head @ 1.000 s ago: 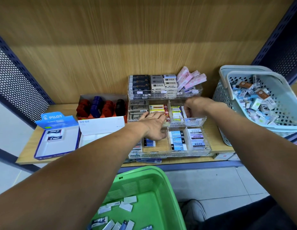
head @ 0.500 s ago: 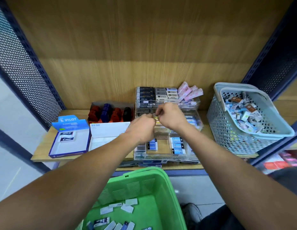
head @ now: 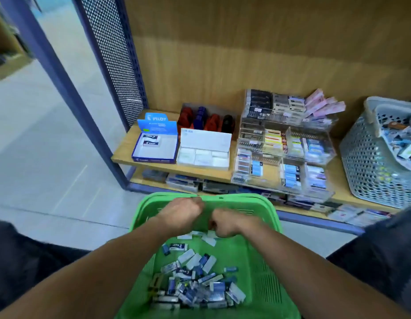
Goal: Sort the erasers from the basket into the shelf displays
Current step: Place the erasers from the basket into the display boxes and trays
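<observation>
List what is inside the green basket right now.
The green basket holds loose erasers, mostly white and blue-sleeved, heaped at its near end. Both hands cover part of the far end, hiding whatever lies beneath them.

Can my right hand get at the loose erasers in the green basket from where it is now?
Probably yes. The right hand hangs inside the green basket, just above the loose erasers, with nothing covering them; only the left hand is close beside it.

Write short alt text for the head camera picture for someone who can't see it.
Two hands, left hand and right hand, fingers curled, reach into a green basket of loose erasers. Behind it, a wooden shelf holds a blue Pilot box, clear eraser displays and a grey basket.
</observation>
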Available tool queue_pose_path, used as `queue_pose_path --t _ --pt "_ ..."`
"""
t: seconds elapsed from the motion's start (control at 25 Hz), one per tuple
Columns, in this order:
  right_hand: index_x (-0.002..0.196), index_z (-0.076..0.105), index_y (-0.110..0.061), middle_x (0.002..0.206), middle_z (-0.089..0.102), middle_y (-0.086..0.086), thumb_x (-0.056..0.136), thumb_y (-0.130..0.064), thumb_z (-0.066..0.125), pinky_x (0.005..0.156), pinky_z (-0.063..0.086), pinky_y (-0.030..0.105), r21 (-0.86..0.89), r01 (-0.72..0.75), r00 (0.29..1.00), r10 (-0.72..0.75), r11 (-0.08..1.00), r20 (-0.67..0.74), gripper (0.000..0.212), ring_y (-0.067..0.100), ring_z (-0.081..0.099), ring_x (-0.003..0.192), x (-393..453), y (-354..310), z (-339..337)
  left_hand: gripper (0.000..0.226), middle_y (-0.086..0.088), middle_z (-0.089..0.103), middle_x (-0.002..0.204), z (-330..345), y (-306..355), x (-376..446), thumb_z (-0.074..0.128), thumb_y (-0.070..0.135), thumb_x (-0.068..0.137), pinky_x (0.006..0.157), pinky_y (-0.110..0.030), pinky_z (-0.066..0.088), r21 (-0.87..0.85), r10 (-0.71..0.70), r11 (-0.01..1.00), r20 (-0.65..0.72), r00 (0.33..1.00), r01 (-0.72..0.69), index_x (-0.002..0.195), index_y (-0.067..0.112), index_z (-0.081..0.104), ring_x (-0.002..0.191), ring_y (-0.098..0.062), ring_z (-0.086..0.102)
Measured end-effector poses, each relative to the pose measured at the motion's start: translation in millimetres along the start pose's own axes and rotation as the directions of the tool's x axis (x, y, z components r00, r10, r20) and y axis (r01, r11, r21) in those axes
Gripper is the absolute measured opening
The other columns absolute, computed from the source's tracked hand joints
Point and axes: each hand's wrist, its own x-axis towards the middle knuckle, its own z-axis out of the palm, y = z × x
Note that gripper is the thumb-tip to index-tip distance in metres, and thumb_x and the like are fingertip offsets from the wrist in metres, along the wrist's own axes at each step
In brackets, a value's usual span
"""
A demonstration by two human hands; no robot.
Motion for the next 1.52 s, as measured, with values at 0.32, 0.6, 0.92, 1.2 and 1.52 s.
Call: queue_pose_path --t 0.32,0.6,0.92,1.2,1.52 --pt "0.136 0.050 -0.014 0.135 0.054 0.011 0.088 -0.010 0.064 0.093 0.049 0.035 -0.033 -0.106 0.993 0.107 0.994 0.049 0.050 0.029 0.056 0.118 58 27 88 0.044 -0.016 0.057 0.125 98 -7 7 0.058 0.005 0.092 0.089 -0.040 0.053 -0.090 -0.030 0.994 0.332 0.943 0.063 0.135 0.004 0.048 0.105 -0.031 0.062" --pt "0.142 0.037 -0.019 0.134 0.047 0.008 0.070 -0.054 0.082 0.090 0.049 0.040 -0.281 0.079 0.937 0.025 0.956 0.348 0.092 0.031 0.055 0.118 47 26 124 0.097 -0.022 0.044 0.142 175 12 -1 0.087 0.046 0.069 0.103 -0.051 0.046 -0.140 -0.042 0.976 0.634 0.773 0.168 0.141 0.002 0.041 0.127 -0.040 0.051" --pt "0.142 0.032 -0.011 0.136 0.036 0.014 0.070 -0.053 0.079 0.097 0.047 0.043 -0.386 0.153 0.957 -0.038 0.910 0.289 0.096 0.032 0.047 0.117 27 19 160 0.109 -0.029 0.014 0.154 176 45 -19 0.081 0.032 0.080 0.099 -0.062 0.046 0.000 -0.181 0.974 0.595 0.783 0.225 0.152 -0.003 0.008 0.139 -0.047 0.024" --pt "0.130 0.039 -0.012 0.130 0.044 0.012 0.068 -0.045 0.084 0.094 0.041 0.037 -0.152 0.112 0.955 -0.063 0.982 0.291 0.083 0.028 0.043 0.117 36 32 159 0.110 -0.021 0.035 0.148 190 36 -11 0.084 0.054 0.068 0.111 -0.052 0.033 -0.024 -0.178 0.971 0.582 0.793 0.236 0.147 0.005 0.025 0.135 -0.037 0.034" --pt "0.099 0.063 -0.014 0.098 0.061 0.006 0.068 -0.043 0.083 0.070 0.049 0.031 -0.051 0.053 0.949 -0.034 0.997 0.313 0.047 0.027 0.061 0.088 47 30 162 0.101 -0.015 0.043 0.144 198 22 -14 0.094 0.038 0.060 0.108 -0.045 0.042 -0.216 -0.039 0.947 0.656 0.753 0.238 0.142 0.010 0.040 0.129 -0.033 0.046"
